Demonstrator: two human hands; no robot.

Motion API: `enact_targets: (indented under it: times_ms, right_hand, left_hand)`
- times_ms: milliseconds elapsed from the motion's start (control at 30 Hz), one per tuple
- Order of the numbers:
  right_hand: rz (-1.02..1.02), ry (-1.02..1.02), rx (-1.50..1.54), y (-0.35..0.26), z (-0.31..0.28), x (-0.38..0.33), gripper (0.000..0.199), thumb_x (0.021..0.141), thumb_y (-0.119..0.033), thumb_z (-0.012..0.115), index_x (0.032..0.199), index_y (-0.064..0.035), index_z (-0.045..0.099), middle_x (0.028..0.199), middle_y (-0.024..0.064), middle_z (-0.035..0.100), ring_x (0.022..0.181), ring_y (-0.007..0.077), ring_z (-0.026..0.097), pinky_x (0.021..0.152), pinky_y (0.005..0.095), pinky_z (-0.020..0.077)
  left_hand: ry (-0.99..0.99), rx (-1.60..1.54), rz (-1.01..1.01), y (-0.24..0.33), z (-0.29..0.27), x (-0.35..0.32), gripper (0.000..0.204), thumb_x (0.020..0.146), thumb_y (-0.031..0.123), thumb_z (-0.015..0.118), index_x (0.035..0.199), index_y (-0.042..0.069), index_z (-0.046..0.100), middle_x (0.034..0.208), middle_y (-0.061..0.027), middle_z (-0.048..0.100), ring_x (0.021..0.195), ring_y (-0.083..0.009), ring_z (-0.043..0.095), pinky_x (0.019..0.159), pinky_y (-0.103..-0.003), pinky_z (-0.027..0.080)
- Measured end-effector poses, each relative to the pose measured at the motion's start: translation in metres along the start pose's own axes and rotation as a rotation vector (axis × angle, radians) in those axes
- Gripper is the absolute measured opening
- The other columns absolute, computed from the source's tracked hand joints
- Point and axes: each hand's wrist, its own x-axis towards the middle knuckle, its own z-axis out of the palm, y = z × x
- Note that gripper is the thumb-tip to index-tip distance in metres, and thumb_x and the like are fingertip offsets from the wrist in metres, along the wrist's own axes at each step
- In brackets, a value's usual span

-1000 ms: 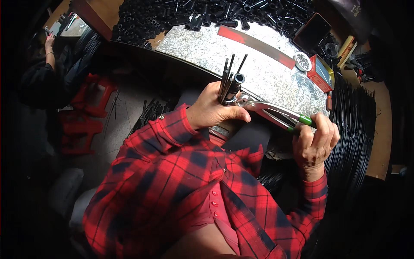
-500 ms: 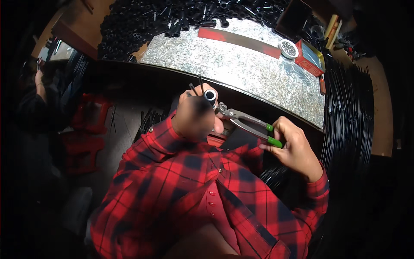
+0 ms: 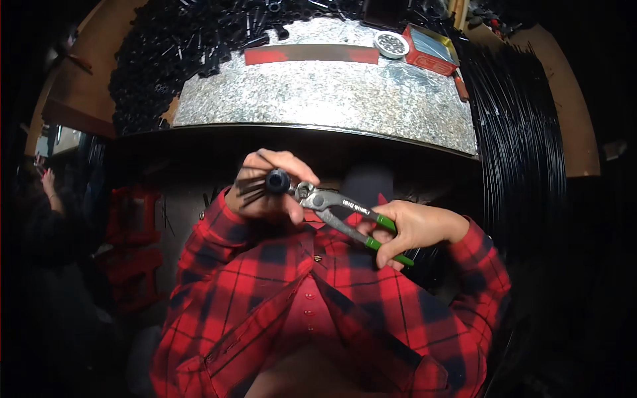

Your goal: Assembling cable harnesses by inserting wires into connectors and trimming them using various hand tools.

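Observation:
My left hand (image 3: pixel 282 161) is closed around a black tubular part (image 3: pixel 277 181), its round open end facing up. Several thin black rods (image 3: pixel 251 192) stick out beside that part on its left, smeared by motion. In my right hand (image 3: pixel 421 229) is a pair of end-cutting pincers (image 3: pixel 326 200) with green grips; my fingers wrap the handles, which stand a little apart. The pincers' jaws sit right next to the tubular part, between it and my left thumb. Whether they bite on anything is too small to tell.
Beyond my hands is a speckled metal worktop (image 3: pixel 318 99) with a long red-and-grey bar (image 3: pixel 312 54), a round white dish (image 3: pixel 391 44) and a red box (image 3: pixel 430 54). Black tubular parts (image 3: pixel 172 66) are heaped back left. Long black rods (image 3: pixel 521 126) lie right. A person (image 3: pixel 53 192) is at far left.
My view has shifted. The pincers and tubular part are lower, my left hand has turned with its fingers more spread, and the pincers' handles show more plainly in my right hand.

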Motion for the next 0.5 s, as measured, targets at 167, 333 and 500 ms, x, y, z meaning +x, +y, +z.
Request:
enact_targets:
  times_ms: [167,333,500]
  right_hand:
    - [-0.567,0.803,-0.74,-0.006,0.018,0.006,0.023,0.081,-0.008,0.062,0.096,0.0021,0.05,0.068,0.0062,0.057,0.055,0.0155,0.058,0.057,0.0262,0.0475]
    - [-0.529,0.994,-0.976,-0.012,0.01,0.007,0.025,0.082,-0.01,0.061,0.1,0.0004,0.047,0.066,0.0081,0.056,0.056,0.0144,0.057,0.055,0.0272,0.0457]
    - [0.011,0.351,0.149,-0.007,0.016,0.004,0.031,0.083,-0.011,0.059,0.107,0.0017,0.045,0.062,0.0095,0.054,0.053,0.0144,0.055,0.052,0.0294,0.0442]
  left_hand:
    - [0.19,-0.029,-0.136,0.006,-0.001,0.008,0.06,0.05,0.046,0.078,0.086,0.001,0.063,0.076,-0.0033,0.06,0.066,-0.009,0.055,0.057,-0.022,0.042]
    - [0.249,-0.345,-0.209,0.006,-0.009,0.005,0.04,0.057,0.011,0.083,0.09,0.002,0.063,0.083,-0.001,0.062,0.077,-0.0085,0.057,0.069,-0.024,0.047]
    - [0.035,-0.153,-0.173,-0.005,-0.021,0.005,0.059,0.048,0.039,0.083,0.09,0.002,0.064,0.084,-0.0052,0.062,0.077,-0.0128,0.057,0.067,-0.026,0.045]
